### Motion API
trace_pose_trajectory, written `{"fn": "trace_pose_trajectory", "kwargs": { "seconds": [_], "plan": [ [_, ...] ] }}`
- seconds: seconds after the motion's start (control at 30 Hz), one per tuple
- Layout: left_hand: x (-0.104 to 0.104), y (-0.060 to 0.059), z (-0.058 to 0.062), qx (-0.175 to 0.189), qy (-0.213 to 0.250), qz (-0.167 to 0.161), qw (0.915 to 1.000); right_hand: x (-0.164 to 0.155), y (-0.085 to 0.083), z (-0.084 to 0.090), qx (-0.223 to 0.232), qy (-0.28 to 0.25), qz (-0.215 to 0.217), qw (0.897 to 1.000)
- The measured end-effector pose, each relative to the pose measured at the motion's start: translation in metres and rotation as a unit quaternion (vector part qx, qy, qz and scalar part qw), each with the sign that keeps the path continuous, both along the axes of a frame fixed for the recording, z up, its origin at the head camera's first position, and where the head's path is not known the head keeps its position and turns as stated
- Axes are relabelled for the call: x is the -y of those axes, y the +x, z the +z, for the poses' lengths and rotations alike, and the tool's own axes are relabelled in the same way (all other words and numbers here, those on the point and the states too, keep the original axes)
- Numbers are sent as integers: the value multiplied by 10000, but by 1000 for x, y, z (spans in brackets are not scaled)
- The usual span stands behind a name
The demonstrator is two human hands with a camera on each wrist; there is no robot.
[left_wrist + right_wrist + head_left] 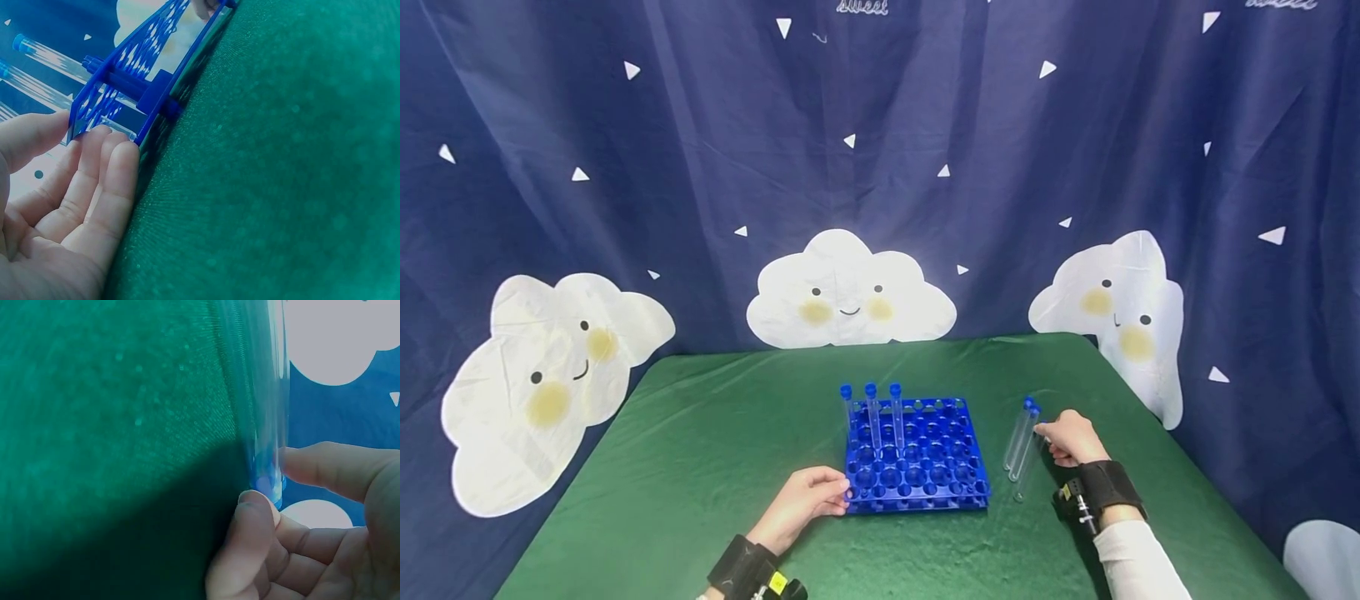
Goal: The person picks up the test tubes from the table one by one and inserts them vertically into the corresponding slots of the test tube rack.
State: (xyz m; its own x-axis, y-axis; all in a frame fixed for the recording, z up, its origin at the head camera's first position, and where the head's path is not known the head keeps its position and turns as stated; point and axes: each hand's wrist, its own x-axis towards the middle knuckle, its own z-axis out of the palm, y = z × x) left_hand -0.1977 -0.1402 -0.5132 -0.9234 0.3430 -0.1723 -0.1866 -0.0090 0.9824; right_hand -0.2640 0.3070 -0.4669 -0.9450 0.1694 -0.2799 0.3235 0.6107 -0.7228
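Two clear test tubes (1019, 442) with blue caps lie side by side on the green table (700, 450), right of the blue rack (917, 467) and toward the table's right edge. Our right hand (1071, 437) sits just beside them, and the wrist view shows thumb and fingertip (256, 503) lightly pinching the capped end of one tube (265, 425) while it's lying on the cloth. Our left hand (805, 500) rests with straight fingers (109, 181) against the rack's near-left corner. Three tubes (872, 412) stand upright along the rack's far-left row.
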Motion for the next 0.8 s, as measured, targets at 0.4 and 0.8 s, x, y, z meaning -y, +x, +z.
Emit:
{"fn": "trace_pose_trajectory", "kwargs": {
  "seconds": [0.4, 0.8],
  "plan": [
    [0, -1, -1, 1, 10, 3, 10000, -7, 5, 0, -65, -602, -135, 9981],
    [-1, -2, -2, -6, -14, 31, 10000, 9, 12, 25, -1573, -1418, -302, 9768]
  ]
}}
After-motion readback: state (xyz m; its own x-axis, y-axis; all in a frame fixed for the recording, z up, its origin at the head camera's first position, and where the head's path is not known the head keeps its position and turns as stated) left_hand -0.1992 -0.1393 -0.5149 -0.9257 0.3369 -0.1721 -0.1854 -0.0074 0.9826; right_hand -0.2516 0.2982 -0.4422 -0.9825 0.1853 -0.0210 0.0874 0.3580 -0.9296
